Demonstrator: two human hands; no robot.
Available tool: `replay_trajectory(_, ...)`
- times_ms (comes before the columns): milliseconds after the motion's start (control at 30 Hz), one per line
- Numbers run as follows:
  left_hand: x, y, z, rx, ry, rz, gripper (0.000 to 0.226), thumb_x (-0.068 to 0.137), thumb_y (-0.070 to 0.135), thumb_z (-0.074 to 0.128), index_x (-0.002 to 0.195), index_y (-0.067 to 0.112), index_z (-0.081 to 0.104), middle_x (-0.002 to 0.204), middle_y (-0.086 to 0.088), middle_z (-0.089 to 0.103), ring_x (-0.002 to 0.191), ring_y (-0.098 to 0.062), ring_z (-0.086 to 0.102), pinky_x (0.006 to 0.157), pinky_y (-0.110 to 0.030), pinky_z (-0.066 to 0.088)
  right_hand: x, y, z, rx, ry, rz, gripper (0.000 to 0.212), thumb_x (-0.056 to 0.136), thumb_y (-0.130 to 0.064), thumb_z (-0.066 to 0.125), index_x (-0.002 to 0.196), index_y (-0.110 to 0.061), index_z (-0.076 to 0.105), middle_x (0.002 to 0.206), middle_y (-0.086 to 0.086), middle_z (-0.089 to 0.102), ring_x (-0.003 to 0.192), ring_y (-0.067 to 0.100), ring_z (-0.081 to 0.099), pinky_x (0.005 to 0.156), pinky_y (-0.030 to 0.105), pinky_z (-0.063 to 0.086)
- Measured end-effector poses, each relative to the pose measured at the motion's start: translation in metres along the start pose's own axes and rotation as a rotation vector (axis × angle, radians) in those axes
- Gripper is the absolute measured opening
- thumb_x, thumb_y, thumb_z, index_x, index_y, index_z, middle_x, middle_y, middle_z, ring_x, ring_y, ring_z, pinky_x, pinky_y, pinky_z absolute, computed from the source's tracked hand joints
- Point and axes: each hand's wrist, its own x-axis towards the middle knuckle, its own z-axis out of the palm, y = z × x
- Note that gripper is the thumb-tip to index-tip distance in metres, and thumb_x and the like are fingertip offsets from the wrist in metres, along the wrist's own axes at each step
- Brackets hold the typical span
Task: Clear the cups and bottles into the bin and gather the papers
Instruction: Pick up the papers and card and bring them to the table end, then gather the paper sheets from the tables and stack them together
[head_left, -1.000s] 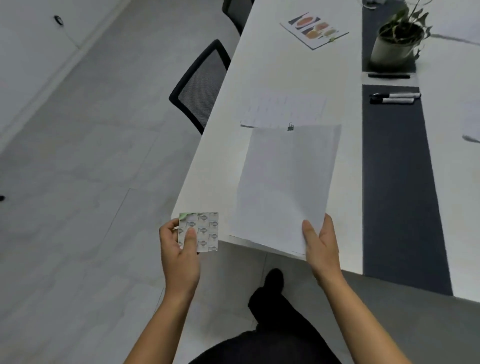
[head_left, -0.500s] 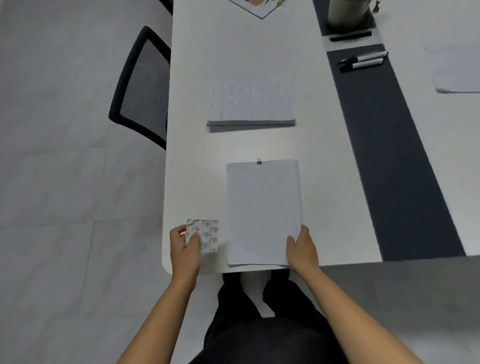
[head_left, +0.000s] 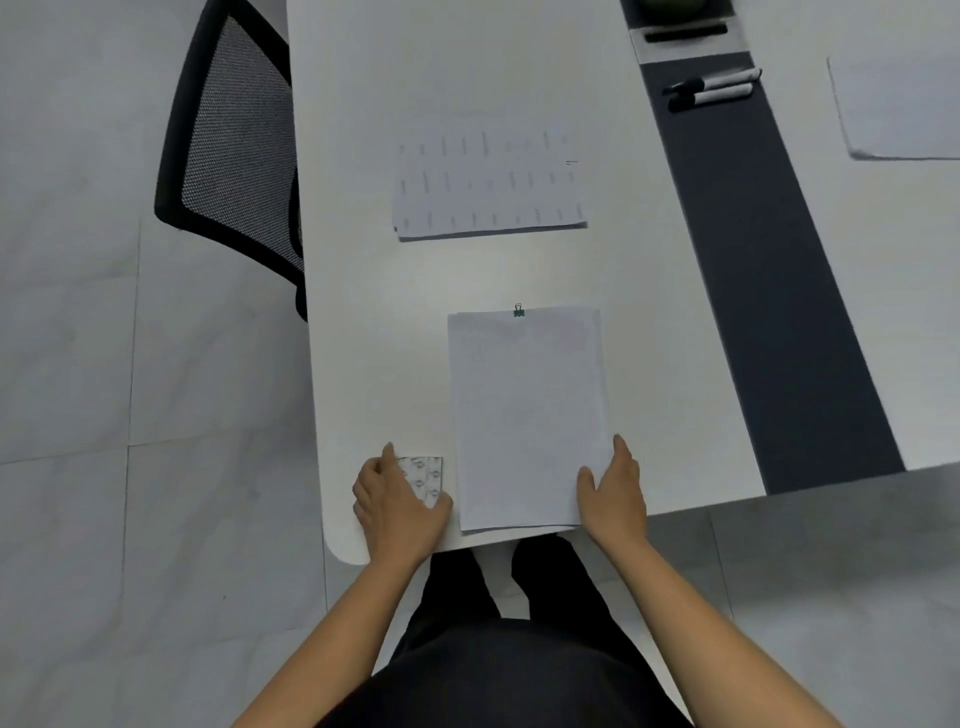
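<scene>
A clipped stack of white papers (head_left: 524, 415) lies flat at the near edge of the white table (head_left: 363, 322), with a small green binder clip (head_left: 518, 310) on its far edge. My right hand (head_left: 613, 493) rests flat on the stack's near right corner, thumb on the sheet. A small patterned card (head_left: 430, 474) lies on the table just left of the stack. My left hand (head_left: 397, 499) lies on it and covers its left part, fingers and thumb spread. A second printed stack (head_left: 488, 182) lies farther up the table. No cups, bottles or bin are in view.
A black mesh chair (head_left: 234, 140) stands against the table's left side. A dark strip (head_left: 769, 291) runs along the table, with two markers (head_left: 711, 91) on it. Another white sheet (head_left: 898, 109) lies at the far right. Grey tiled floor surrounds the table.
The clipped stack went from held up and tilted to lying flat on the table. My left hand brought the card onto the table beside it. The view tipped down and closer.
</scene>
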Motion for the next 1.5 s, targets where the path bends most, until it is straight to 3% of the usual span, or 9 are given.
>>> replay_trajectory(167, 0.006, -0.002, -0.002, 0.014, 0.008, 0.017, 0.09, 0.072, 0.033, 0.071, 0.149, 0.014, 0.027, 0.143, -0.013, 0.033, 0.131, -0.032, 0.029, 0.108, -0.043, 0.031, -0.005, 0.003, -0.001, -0.133, 0.106, -0.022, 0.071, 0.1, -0.031, 0.049, 0.158, -0.014, 0.012, 0.144, 0.014, 0.035, 0.127, 0.03, 0.044, 0.102, 0.042, 0.042)
replay_trajectory(367, 0.017, -0.001, -0.005, -0.018, 0.069, 0.041, 0.089, 0.077, 0.041, 0.075, 0.148, 0.011, 0.031, 0.143, -0.015, 0.035, 0.131, -0.032, 0.031, 0.106, -0.044, 0.034, -0.004, 0.007, -0.002, -0.265, 0.082, -0.072, 0.065, 0.098, -0.027, 0.053, 0.154, -0.01, 0.025, 0.141, 0.013, 0.035, 0.125, 0.03, 0.04, 0.103, 0.04, 0.039)
replay_trajectory(700, 0.012, -0.007, 0.0, 0.035, 0.067, 0.077, 0.083, 0.082, 0.042, 0.072, 0.148, 0.008, 0.035, 0.152, -0.015, 0.034, 0.136, -0.036, 0.03, 0.109, -0.049, 0.033, -0.004, 0.013, -0.003, -0.369, 0.085, -0.125, 0.064, 0.1, -0.032, 0.051, 0.154, -0.01, 0.027, 0.139, 0.012, 0.036, 0.12, 0.027, 0.043, 0.098, 0.04, 0.041)
replay_trajectory(933, 0.01, -0.007, -0.018, 0.047, 0.002, 0.078, 0.094, 0.084, 0.054, 0.066, 0.154, 0.012, 0.02, 0.154, -0.012, 0.03, 0.139, -0.033, 0.029, 0.11, -0.051, 0.031, -0.005, 0.003, -0.013, -0.456, -0.009, -0.091, 0.069, 0.101, -0.039, 0.044, 0.157, -0.01, 0.016, 0.147, 0.013, 0.031, 0.127, 0.028, 0.039, 0.104, 0.039, 0.039)
replay_trajectory(1100, -0.005, 0.016, -0.063, -0.152, 0.023, 0.164, 0.069, 0.097, 0.045, 0.053, 0.153, 0.015, 0.028, 0.156, -0.01, 0.034, 0.141, -0.027, 0.033, 0.113, -0.045, 0.032, -0.022, -0.029, -0.051, -0.08, -0.125, 0.032, 0.071, 0.104, -0.045, 0.039, 0.159, -0.014, 0.007, 0.165, 0.011, 0.007, 0.15, 0.029, 0.015, 0.12, 0.043, 0.019)
replay_trajectory(1200, -0.028, 0.032, -0.096, -0.348, -0.056, 0.258, 0.06, 0.096, 0.038, 0.058, 0.149, 0.021, 0.036, 0.147, -0.002, 0.046, 0.127, -0.018, 0.049, 0.096, -0.031, 0.042, -0.055, -0.039, -0.088, 0.173, -0.036, -0.074, 0.065, 0.103, -0.043, 0.043, 0.159, -0.021, 0.018, 0.163, 0.002, 0.018, 0.147, 0.018, 0.026, 0.12, 0.038, 0.025)
replay_trajectory(1333, -0.068, 0.052, -0.117, -0.487, -0.103, 0.371, 0.049, 0.096, 0.026, 0.061, 0.142, 0.024, 0.045, 0.131, 0.006, 0.057, 0.114, -0.011, 0.056, 0.078, -0.019, 0.045, -0.115, -0.027, -0.132, 0.636, 0.16, -0.119, 0.049, 0.101, -0.029, 0.054, 0.147, -0.036, 0.038, 0.145, -0.016, 0.044, 0.129, 0.002, 0.048, 0.105, 0.03, 0.041)
replay_trajectory(1433, -0.091, 0.082, -0.106, -0.57, -0.202, 0.408, 0.043, 0.095, 0.024, 0.062, 0.137, 0.029, 0.049, 0.125, 0.01, 0.061, 0.11, -0.004, 0.058, 0.087, -0.03, 0.05, -0.157, 0.003, -0.153, 0.894, 0.312, -0.055, 0.048, 0.098, -0.025, 0.057, 0.144, -0.033, 0.045, 0.138, -0.017, 0.055, 0.124, 0.0, 0.056, 0.104, 0.033, 0.047)
replay_trajectory(1500, -0.1, 0.111, -0.091, -0.572, -0.299, 0.459, 0.04, 0.095, 0.025, 0.062, 0.133, 0.034, 0.051, 0.122, 0.012, 0.063, 0.11, -0.006, 0.06, 0.095, -0.039, 0.051, -0.178, 0.027, -0.165, 0.969, 0.419, -0.014, 0.051, 0.093, -0.034, 0.061, 0.142, -0.032, 0.047, 0.135, -0.014, 0.059, 0.123, 0.001, 0.057, 0.101, 0.032, 0.052)
